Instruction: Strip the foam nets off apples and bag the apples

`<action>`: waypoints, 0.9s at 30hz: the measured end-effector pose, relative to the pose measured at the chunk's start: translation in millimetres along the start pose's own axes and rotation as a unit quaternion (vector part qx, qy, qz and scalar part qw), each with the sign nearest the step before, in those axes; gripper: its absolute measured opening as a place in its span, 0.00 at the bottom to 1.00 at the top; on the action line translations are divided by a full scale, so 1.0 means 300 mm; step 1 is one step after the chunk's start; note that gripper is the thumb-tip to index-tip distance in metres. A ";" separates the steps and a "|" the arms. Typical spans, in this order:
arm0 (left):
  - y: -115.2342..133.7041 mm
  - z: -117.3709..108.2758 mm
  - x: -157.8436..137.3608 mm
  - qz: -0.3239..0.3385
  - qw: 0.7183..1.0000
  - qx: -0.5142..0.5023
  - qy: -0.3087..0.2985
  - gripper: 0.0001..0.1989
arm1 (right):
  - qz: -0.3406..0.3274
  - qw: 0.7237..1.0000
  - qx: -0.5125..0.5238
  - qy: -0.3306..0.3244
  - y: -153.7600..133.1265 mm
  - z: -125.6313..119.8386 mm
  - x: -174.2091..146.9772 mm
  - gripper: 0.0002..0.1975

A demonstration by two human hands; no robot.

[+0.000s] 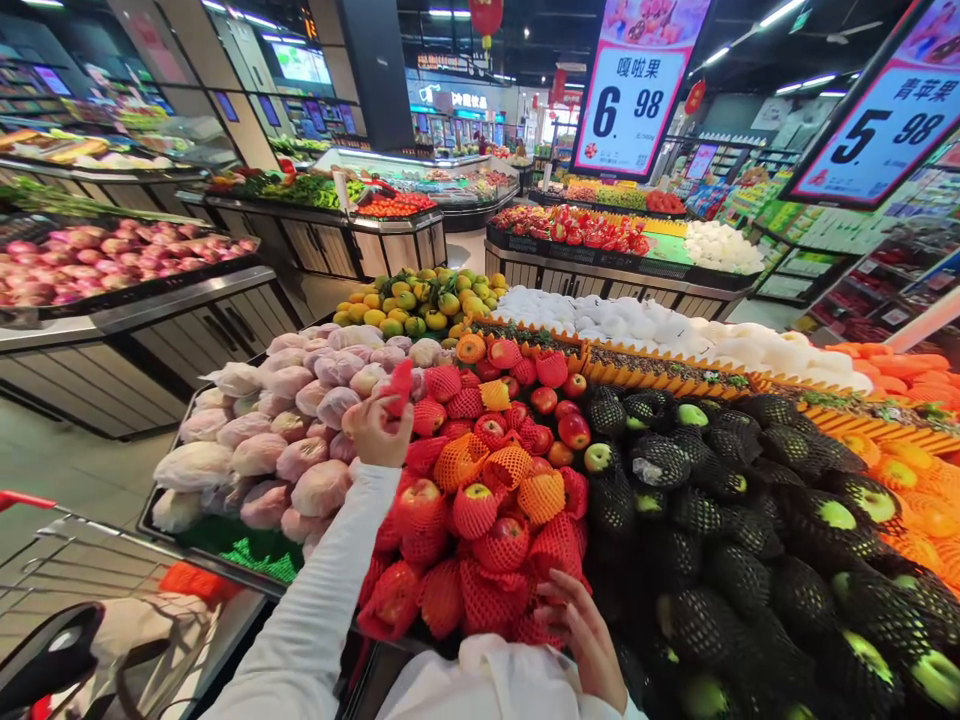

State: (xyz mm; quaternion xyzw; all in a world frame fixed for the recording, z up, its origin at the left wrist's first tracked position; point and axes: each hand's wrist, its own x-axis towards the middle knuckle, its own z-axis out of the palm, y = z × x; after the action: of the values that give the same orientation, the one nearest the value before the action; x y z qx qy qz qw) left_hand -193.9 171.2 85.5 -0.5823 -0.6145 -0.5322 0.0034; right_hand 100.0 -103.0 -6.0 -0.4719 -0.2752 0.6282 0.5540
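Note:
My left hand point(381, 432) reaches over the left edge of the apple pile, its fingers pinched on a red foam net sleeve point(398, 388). Whether anything is inside that sleeve I cannot tell. Below and right of it lie red apples point(501, 543), many wrapped in red or orange foam nets. Low in the view, my right hand point(576, 628) is at the front of these apples with its fingers apart and nothing held. An orange foam net point(460, 461) lies among the apples between my two hands.
Wrapped pinkish fruit point(264, 455) is heaped left, green apples in black nets point(720, 520) right. Yellow-green citrus point(405, 305) and white-wrapped produce point(637, 325) sit behind. A shopping cart point(90, 535) stands at lower left. Price signs point(637, 90) hang above.

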 end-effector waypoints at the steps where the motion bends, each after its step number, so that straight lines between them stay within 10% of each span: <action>1: 0.055 -0.018 -0.036 0.019 0.998 -0.054 -0.011 0.12 | -0.004 1.000 -0.003 -0.002 0.001 0.000 0.002 0.23; 4: 0.223 -0.049 -0.182 0.067 0.936 -0.249 -0.241 0.12 | -0.041 0.999 -0.018 -0.006 -0.005 0.014 0.007 0.23; 7: 0.352 -0.049 -0.340 0.117 0.783 -0.357 -0.496 0.09 | -0.088 0.996 -0.011 -0.001 -0.022 0.041 0.008 0.33; 11: 0.429 -0.011 -0.462 0.143 0.674 -0.364 -0.627 0.08 | -0.091 0.994 -0.028 0.047 -0.044 0.051 0.010 0.32; 16: 0.455 0.151 -0.430 0.092 0.703 -0.319 -0.629 0.12 | -0.073 0.991 -0.045 0.105 -0.052 0.014 0.013 0.20; 21: 0.493 0.452 -0.327 0.054 0.811 -0.142 -0.565 0.14 | -0.105 0.989 -0.036 0.095 -0.050 0.011 -0.002 0.18; 27: 0.515 0.713 -0.314 0.059 0.826 -0.030 -0.560 0.40 | -0.133 0.990 -0.045 0.027 -0.069 0.034 -0.026 0.15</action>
State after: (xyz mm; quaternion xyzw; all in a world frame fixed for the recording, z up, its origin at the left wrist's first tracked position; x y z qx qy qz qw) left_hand 79.2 207.1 34.5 -0.8152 -0.4591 -0.1312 -0.3278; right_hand 99.4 -103.7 18.4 -0.4727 -0.3485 0.5225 0.6182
